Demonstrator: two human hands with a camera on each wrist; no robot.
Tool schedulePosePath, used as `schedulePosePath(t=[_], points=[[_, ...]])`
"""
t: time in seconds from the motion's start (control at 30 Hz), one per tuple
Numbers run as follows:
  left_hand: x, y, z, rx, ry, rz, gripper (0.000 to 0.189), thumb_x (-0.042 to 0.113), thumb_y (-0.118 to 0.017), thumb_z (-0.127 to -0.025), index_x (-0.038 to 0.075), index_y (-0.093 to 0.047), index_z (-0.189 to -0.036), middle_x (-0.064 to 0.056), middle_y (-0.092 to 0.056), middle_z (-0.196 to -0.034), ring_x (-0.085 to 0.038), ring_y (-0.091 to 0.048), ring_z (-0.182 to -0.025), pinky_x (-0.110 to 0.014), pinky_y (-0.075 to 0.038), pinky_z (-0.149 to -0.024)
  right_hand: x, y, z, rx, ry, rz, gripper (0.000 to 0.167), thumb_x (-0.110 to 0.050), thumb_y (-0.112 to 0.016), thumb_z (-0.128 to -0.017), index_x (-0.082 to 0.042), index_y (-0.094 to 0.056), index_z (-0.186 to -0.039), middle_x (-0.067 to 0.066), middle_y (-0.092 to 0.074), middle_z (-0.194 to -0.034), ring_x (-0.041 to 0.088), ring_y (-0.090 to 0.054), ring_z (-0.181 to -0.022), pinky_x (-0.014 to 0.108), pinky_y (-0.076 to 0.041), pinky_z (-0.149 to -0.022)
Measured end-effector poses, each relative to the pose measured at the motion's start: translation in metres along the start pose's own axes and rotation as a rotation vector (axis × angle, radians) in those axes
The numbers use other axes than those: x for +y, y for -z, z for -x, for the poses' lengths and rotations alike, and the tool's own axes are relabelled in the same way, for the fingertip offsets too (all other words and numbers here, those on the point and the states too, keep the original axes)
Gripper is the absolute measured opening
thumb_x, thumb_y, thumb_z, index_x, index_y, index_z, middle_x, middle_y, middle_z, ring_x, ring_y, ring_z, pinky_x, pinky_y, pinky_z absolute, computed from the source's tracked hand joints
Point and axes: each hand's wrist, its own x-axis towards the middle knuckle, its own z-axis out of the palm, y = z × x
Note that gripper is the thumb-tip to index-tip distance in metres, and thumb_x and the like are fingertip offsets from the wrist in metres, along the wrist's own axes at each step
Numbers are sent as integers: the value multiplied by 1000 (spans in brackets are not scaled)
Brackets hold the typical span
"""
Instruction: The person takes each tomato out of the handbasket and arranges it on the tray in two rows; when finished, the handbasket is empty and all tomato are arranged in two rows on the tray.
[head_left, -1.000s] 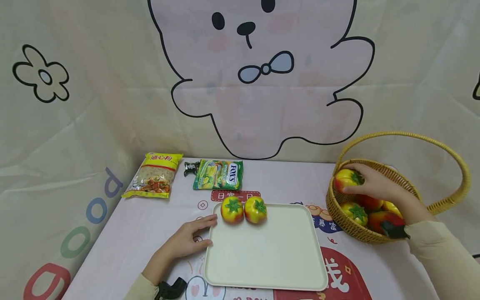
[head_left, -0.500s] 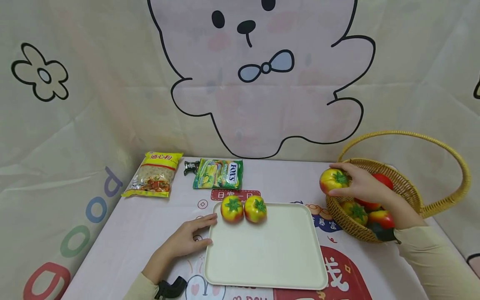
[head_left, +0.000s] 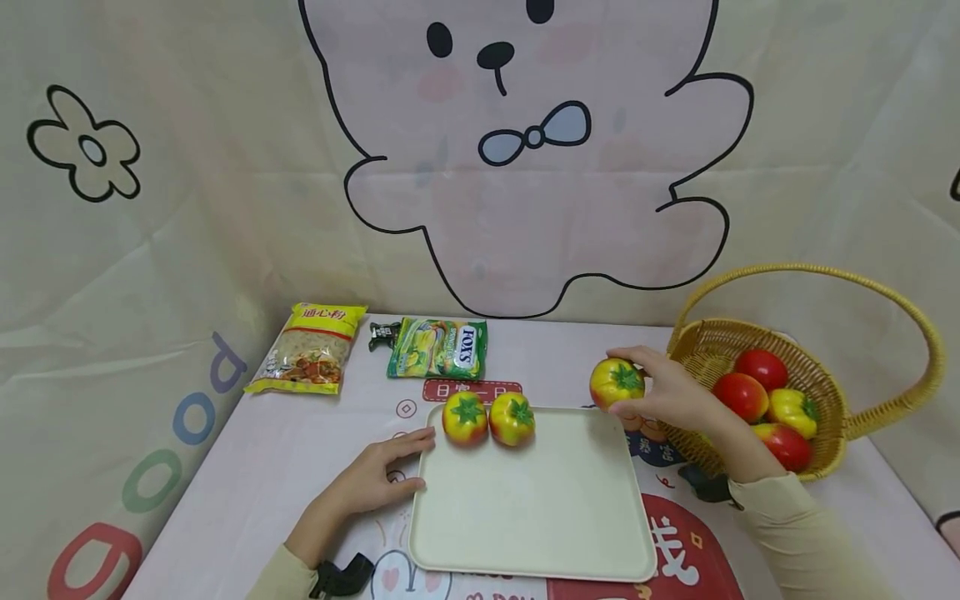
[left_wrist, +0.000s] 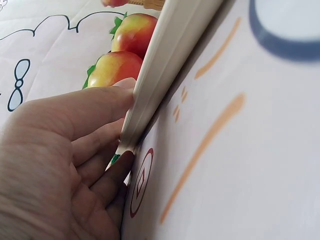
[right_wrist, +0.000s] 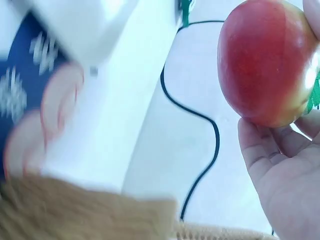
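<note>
My right hand [head_left: 667, 393] holds a yellow-and-red tomato [head_left: 617, 384] with a green star-shaped top, between thumb and fingers, above the table near the tray's back right corner. Its red underside shows in the right wrist view, where the fingertips [right_wrist: 252, 132] press against the fruit. A cream rectangular tray [head_left: 532, 508] lies in the middle, carrying two similar tomatoes, a left one [head_left: 464, 418] and a right one [head_left: 512, 418], side by side at its back left. With extended fingers, my left hand [head_left: 371, 477] touches the tray's left edge; the left wrist view shows the thumb [left_wrist: 107, 102] at the rim.
A wicker basket [head_left: 697, 350] with a tall handle stands at the right, holding several red fruits and a yellow pepper [head_left: 793, 412]. At the back left lie a yellow pasta bag [head_left: 311, 350], a small black packet [head_left: 383, 335] and a green candy bag [head_left: 435, 348].
My right hand has lifted the tomato out of the basket and carried it left toward the tray's back right corner. The left hand and the tray have stayed in place.
</note>
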Motion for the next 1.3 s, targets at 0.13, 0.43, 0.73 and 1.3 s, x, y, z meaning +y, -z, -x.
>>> schedulePosePath(t=[0.13,0.43,0.73,1.3], points=[[0,0,4,-6,-6,-3,57,36,-71,-83,13,-56,-133,1,-48,-144,-26,-44,-133,-46,-37,-109,1,-24,-1,-1,-7,-97,73,-35,-78,-77,-11,-43,-137,14,-50,-129,33,-48,-110,27,-56,-76],[-1,0,1,-13,3,18,57,38,-70,-84,14,-55,-134,3,-47,-144,-25,-43,-134,-45,-35,-110,-3,-51,-9,39,25,-99,77,-37,-80,-75,-9,-45,-138,15,-51,-135,35,-50,-117,58,-45,-97],[-1,-1,-1,-7,15,16,58,38,-70,-84,17,-54,-136,3,-47,-144,-25,-43,-134,-47,-36,-109,-1,-71,-15,17,-15,-186,78,-34,-80,-75,-10,-43,-140,15,-48,-138,36,-49,-119,48,-47,-95],[2,1,-1,8,0,21,57,34,-72,-83,14,-55,-134,0,-48,-144,-27,-44,-134,-48,-34,-110,1,-96,-18,-56,-43,-225,79,-28,-79,-76,-6,-41,-141,18,-48,-139,37,-48,-123,58,-37,-105]])
